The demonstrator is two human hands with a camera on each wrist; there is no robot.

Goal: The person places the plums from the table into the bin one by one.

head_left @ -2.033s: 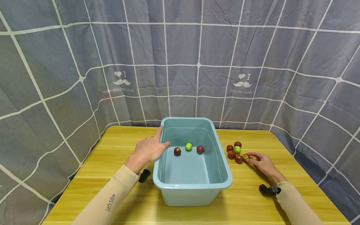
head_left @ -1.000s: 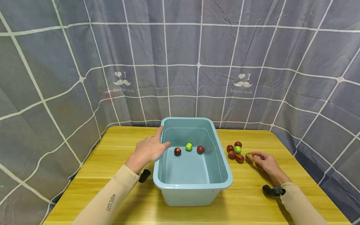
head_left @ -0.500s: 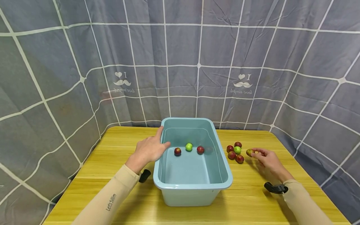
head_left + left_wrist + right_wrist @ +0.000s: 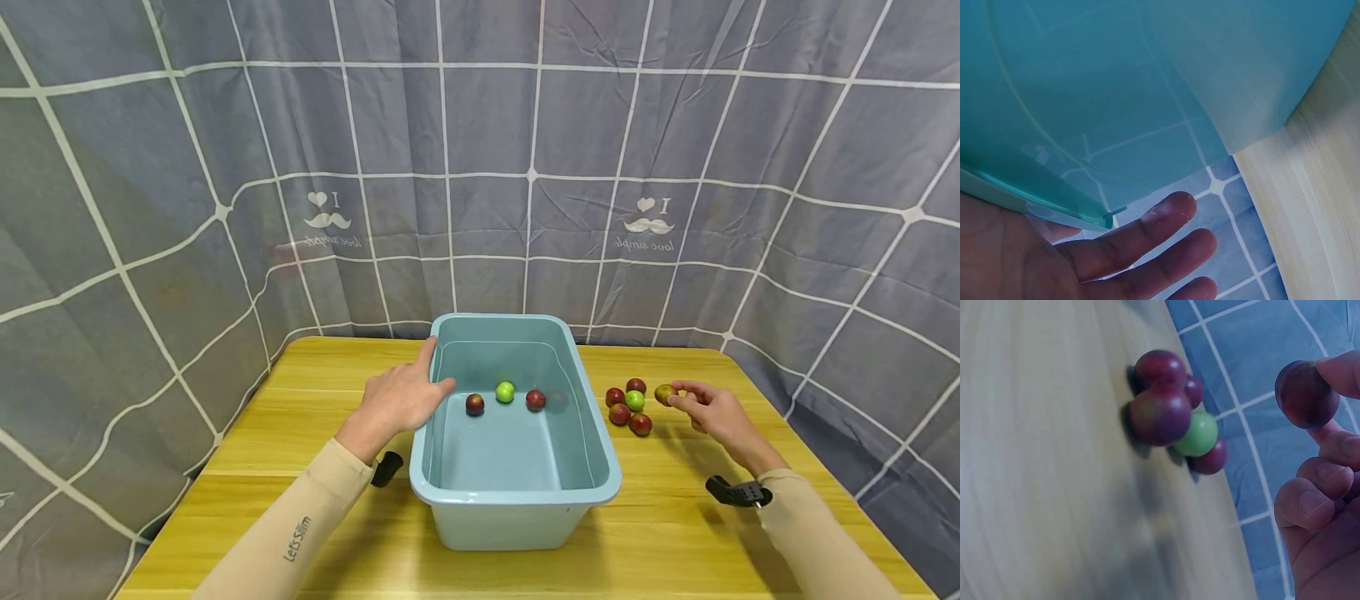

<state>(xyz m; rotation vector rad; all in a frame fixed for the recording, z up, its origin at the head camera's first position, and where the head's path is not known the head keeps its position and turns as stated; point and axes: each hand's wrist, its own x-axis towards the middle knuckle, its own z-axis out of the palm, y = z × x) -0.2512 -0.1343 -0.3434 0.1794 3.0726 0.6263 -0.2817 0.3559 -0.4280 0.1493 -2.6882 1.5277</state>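
Between thumb and fingertips my right hand (image 4: 722,421) pinches a red-green plum (image 4: 664,394), held above the table. In the right wrist view that plum (image 4: 1307,395) looks dark purple, and the other fingers are curled below it. To its left, several dark red plums (image 4: 641,424) and one green plum (image 4: 634,401) lie clustered on the table. My left hand (image 4: 399,398) rests on the left rim of a light blue basin (image 4: 517,497), thumb over the inside. In the left wrist view its fingers (image 4: 1172,259) extend loosely outside the wall. Inside lie two dark red plums (image 4: 536,401) and a green one (image 4: 505,392).
The basin stands in the middle of a yellow wooden table (image 4: 360,533), its right wall between the inside plums and the cluster. A grey curtain (image 4: 480,208) with white grid lines hangs close behind the table and along both sides.
My right hand has drawn a plum away from the cluster's right side, then lifted it and moved it slightly toward the back. My left hand and the basin have stayed put.
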